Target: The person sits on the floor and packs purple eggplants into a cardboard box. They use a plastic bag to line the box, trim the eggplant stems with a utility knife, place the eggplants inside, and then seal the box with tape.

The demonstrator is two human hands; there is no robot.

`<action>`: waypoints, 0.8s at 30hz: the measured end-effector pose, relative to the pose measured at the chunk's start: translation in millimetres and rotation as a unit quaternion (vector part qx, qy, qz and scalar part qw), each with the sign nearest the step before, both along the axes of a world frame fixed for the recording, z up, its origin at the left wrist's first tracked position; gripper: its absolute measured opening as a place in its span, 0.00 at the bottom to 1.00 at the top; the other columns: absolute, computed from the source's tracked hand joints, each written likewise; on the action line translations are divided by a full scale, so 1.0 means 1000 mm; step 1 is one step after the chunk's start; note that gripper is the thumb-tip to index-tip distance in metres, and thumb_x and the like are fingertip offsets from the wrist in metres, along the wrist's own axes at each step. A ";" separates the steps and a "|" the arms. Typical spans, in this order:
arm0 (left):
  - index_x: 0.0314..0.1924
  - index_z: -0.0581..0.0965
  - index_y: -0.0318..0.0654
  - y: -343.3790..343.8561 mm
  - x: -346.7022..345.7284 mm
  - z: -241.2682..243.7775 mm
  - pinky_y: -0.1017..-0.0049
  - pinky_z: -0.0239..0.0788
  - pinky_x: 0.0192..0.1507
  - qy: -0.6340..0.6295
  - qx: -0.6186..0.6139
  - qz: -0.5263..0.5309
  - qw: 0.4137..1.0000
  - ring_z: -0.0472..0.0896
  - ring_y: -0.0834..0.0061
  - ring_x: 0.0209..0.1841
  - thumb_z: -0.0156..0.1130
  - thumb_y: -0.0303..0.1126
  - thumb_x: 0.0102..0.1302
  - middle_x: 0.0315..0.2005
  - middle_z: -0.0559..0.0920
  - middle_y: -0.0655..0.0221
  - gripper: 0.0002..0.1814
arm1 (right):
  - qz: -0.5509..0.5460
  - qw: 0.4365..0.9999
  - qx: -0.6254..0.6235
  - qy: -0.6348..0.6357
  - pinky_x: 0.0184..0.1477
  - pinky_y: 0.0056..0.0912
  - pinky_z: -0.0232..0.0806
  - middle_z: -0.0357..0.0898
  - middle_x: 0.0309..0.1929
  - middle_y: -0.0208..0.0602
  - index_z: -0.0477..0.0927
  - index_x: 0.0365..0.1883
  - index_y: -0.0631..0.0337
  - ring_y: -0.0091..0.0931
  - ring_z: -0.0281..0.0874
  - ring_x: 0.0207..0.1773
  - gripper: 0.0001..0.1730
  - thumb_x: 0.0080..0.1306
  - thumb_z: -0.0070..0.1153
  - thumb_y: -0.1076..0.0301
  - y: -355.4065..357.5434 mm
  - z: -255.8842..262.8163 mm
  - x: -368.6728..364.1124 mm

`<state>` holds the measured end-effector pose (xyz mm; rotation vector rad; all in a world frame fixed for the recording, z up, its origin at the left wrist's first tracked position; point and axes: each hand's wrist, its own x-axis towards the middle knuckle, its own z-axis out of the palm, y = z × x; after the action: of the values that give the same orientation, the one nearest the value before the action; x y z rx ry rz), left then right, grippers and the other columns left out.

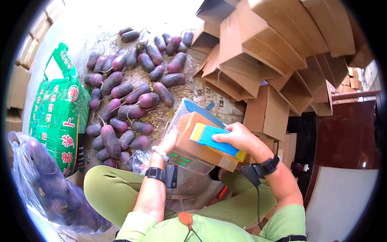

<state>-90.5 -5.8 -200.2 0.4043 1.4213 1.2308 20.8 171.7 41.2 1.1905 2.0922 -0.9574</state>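
Observation:
A closed cardboard box (196, 137) rests at a slant on a digital weighing scale (183, 161) with lit green displays. My right hand (235, 137) grips a blue and yellow tape dispenser (211, 136) against the top of the box. The dispenser's toothed yellow end points left. My left hand (169, 139), slightly blurred, is against the left side of the box with its fingers extended; it grips nothing. Many dark purple radishes (112, 140) lie on the floor, left of and beyond the scale.
A green printed bag (60, 121) stands at left, behind a clear plastic bag of radishes (51, 178). Open cardboard boxes (242, 69) are piled at upper right, above another box (267, 112). A small clear plastic bag (141, 160) lies near my left wrist. My legs flank the scale.

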 end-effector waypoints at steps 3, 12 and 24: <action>0.67 0.62 0.29 0.004 0.006 0.080 0.72 0.46 0.70 0.013 0.130 0.100 0.986 0.59 0.64 0.71 0.39 0.51 0.75 0.66 0.65 0.53 0.33 | 0.006 1.000 -0.001 -0.009 0.43 0.35 0.71 0.83 0.36 0.49 0.84 0.38 0.69 0.34 0.83 0.39 0.36 0.48 0.63 0.40 0.003 0.002 0.001; 0.71 0.50 0.28 0.011 0.036 0.131 0.55 0.40 0.72 0.455 0.118 -0.028 0.882 0.55 0.53 0.71 0.61 0.45 0.58 0.69 0.58 0.48 0.48 | 0.013 0.993 -0.063 0.095 0.39 0.32 0.70 0.82 0.32 0.47 0.83 0.36 0.70 0.31 0.81 0.36 0.36 0.48 0.63 0.40 0.014 0.009 0.034; 0.72 0.54 0.41 0.018 0.061 0.134 0.51 0.36 0.72 0.664 -0.041 -0.224 0.712 0.46 0.63 0.75 0.66 0.56 0.49 0.73 0.52 0.65 0.54 | -0.076 0.987 -0.054 0.134 0.41 0.32 0.70 0.82 0.33 0.45 0.82 0.38 0.68 0.30 0.79 0.36 0.33 0.48 0.67 0.44 0.061 0.017 0.254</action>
<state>-29.7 11.8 -65.8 1.6961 2.3090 0.3099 274.4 232.4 57.8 1.2353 2.1421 -1.3495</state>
